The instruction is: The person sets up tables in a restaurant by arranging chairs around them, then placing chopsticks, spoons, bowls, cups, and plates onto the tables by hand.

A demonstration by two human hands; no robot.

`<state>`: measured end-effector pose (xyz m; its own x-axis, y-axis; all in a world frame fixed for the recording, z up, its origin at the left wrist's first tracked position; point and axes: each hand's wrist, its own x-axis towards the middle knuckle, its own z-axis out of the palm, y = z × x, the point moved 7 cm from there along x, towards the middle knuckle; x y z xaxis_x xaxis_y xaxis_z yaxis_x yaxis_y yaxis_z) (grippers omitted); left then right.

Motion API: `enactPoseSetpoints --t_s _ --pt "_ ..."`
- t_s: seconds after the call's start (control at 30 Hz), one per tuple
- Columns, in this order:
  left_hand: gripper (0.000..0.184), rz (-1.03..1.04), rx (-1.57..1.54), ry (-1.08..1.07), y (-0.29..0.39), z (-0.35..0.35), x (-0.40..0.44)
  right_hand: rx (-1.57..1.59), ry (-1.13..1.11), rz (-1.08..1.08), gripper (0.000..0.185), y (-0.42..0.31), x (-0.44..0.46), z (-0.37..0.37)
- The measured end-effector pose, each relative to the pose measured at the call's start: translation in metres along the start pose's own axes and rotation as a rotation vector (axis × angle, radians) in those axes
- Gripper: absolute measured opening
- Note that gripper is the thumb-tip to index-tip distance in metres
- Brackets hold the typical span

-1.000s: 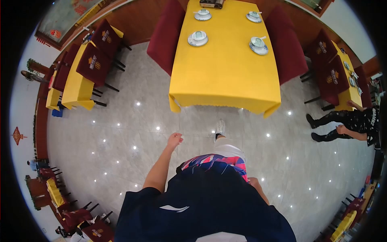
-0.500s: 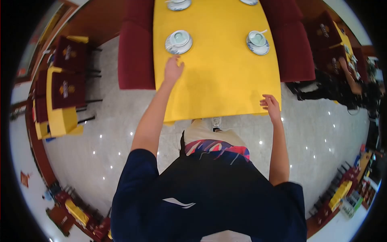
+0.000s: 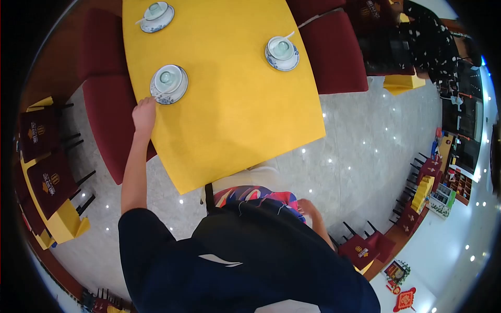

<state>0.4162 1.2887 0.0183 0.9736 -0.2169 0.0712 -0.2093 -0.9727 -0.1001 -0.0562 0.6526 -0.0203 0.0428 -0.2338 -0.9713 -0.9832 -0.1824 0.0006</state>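
Observation:
My left hand (image 3: 144,113) is at the left edge of the yellow-covered table (image 3: 229,120), its closed fingertips at the handle end of a white spoon (image 3: 163,94). That spoon lies by a blue-and-white plate (image 3: 182,95) bearing a white bowl with a pale green cup (image 3: 167,78) in it. My right hand (image 3: 307,207) hangs beside my waist below the table edge; its fingers look loosely apart and nothing shows in them. Similar settings stand farther back, one at the upper left (image 3: 156,16) and one on the right (image 3: 282,50).
Dark red seats flank the table, left (image 3: 107,122) and right (image 3: 334,55). Another person in dark patterned clothes (image 3: 430,39) is at the upper right near a second table. More dark red chairs (image 3: 51,180) and a yellow-covered table stand on the left.
I have come up to the table, and the view has turned. My left hand has reached the spoon at the nearest left setting. My right hand has dropped from over the table to my side.

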Motion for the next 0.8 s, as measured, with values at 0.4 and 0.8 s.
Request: enactPoseSetpoints --t_s 0.4,0.8 --pt "0.018 -1.001 -1.733 -0.521 0.213 -0.072 -0.275 -0.266 0.630 -1.608 0.028 -0.648 -0.005 -0.111" --pt "0.018 -1.146 -2.220 -0.290 0.312 -0.144 -0.266 -0.752 0.484 -1.093 0.044 -0.812 0.058 -0.075"
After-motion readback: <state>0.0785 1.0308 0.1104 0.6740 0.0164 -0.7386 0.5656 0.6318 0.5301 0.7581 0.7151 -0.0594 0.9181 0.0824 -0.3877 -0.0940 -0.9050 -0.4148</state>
